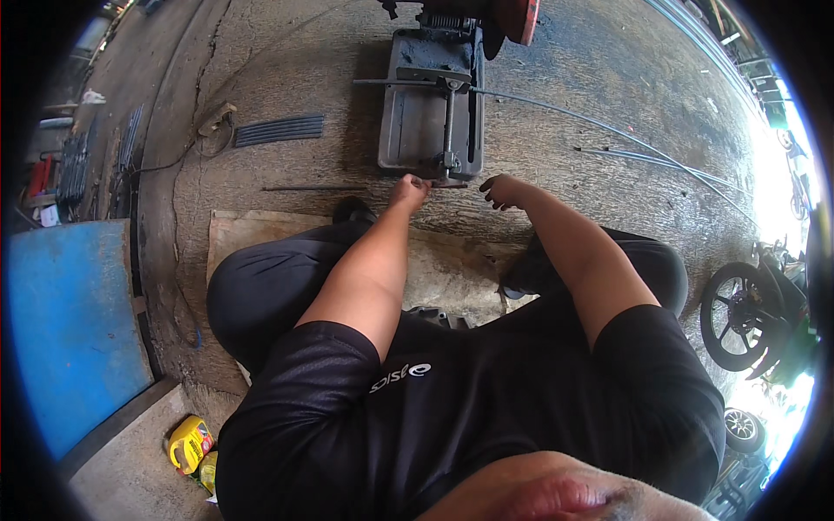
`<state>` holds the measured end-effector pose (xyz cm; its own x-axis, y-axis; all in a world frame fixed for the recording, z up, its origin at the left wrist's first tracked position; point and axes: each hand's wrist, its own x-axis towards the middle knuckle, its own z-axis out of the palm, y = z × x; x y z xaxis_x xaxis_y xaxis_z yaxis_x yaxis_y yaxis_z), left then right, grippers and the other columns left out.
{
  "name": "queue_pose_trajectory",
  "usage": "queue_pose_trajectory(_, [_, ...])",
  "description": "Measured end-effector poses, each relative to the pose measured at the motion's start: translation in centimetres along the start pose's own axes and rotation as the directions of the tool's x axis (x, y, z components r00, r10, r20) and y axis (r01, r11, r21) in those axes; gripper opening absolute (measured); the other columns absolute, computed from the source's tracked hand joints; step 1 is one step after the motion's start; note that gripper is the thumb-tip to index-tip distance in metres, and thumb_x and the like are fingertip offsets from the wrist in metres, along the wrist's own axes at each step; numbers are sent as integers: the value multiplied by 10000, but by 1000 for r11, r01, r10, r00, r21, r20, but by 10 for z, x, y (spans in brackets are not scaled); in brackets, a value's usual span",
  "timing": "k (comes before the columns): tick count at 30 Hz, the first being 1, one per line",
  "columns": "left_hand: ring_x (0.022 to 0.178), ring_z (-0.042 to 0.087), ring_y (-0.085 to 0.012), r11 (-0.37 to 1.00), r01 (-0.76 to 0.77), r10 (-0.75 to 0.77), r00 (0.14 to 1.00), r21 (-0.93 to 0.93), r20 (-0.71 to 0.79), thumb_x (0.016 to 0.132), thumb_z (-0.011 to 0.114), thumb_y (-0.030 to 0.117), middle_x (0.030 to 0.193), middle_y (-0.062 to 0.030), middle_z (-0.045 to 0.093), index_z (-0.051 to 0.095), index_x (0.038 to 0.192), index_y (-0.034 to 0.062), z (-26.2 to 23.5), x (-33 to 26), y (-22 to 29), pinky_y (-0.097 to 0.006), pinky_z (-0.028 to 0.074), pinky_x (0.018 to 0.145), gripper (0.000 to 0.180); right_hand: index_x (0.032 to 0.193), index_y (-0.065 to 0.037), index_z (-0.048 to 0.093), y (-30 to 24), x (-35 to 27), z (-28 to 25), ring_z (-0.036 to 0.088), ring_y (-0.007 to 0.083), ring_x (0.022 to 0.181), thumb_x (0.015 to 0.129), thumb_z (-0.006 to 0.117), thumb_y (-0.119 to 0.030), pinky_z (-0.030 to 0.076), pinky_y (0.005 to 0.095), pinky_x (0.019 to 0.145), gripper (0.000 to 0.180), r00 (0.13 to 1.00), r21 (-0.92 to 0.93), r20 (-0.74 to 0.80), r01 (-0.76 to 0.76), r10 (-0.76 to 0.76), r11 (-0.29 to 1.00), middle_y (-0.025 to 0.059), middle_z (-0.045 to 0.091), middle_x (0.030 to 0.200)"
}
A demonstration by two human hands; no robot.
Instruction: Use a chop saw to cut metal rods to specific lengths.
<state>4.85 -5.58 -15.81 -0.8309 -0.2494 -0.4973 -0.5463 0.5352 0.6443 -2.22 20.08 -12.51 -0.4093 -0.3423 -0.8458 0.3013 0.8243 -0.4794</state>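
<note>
A cut-off saw with a grey metal base point(388, 130) sits on the floor in front of me. A long thin metal rod point(556, 106) lies across its base, at the clamp, and runs off to the right. The clamp screw point(450, 130) comes toward me and ends in a crank handle point(450, 184). My left hand point(412, 192) is closed around the left end of that handle. To the right of the handle, my right hand point(506, 192) hangs apart from it, fingers spread and holding nothing. The saw's red upper part point(519, 22) is cut off by the top edge.
Several short cut rods point(279, 129) lie side by side left of the saw. A single rod point(314, 188) is nearer me. More long rods point(660, 159) stretch right. A cable point(169, 165), a blue panel point(74, 330), a yellow container point(189, 445) and a motorcycle point(738, 317) surround the spot.
</note>
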Motion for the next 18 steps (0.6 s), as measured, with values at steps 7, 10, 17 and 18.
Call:
queue_pose_trajectory(7, [1011, 644, -335, 997, 3, -2, 1000, 83, -9, 817, 684, 416, 1026, -165, 691, 644, 1081, 63, 16, 5, 7, -413, 491, 879, 443, 1335, -84, 519, 9, -6, -1, 692, 252, 860, 922, 509, -49, 554, 345, 634, 415, 995, 394, 59, -98, 82, 914, 87, 663, 1165])
queue_pose_trajectory(10, [922, 654, -297, 999, 20, -29, 970, -38, -243, 854, 639, 402, 956, -132, 693, 636, 1090, 65, -11, 35, -51, -402, 505, 819, 412, 1302, -57, 560, -71, -35, 20, 584, 296, 1140, 933, 489, -20, 541, 385, 810, 378, 845, 614, 387, 62, -369, 787, 60, 501, 1392])
queue_pose_trajectory(17, [430, 495, -195, 762, 203, -245, 969, -615, 16, 921, 490, 493, 562, -49, 500, 521, 703, 63, -1, 13, 1, -360, 402, 425, 484, 1340, -44, 522, -50, -58, -9, 446, 340, 1301, 901, 481, 30, 459, 497, 1001, 447, 614, 525, 695, -79, -373, 847, 74, 341, 1515])
queue_pose_trajectory(18, [444, 513, -200, 804, 199, -217, 976, -561, 36, 916, 497, 521, 574, -57, 520, 533, 703, 59, -3, 11, 2, -361, 412, 435, 510, 1367, -42, 490, -46, -59, -9, 450, 333, 1298, 889, 486, 36, 461, 497, 999, 484, 735, 318, 658, -76, -162, 945, 76, 335, 1518])
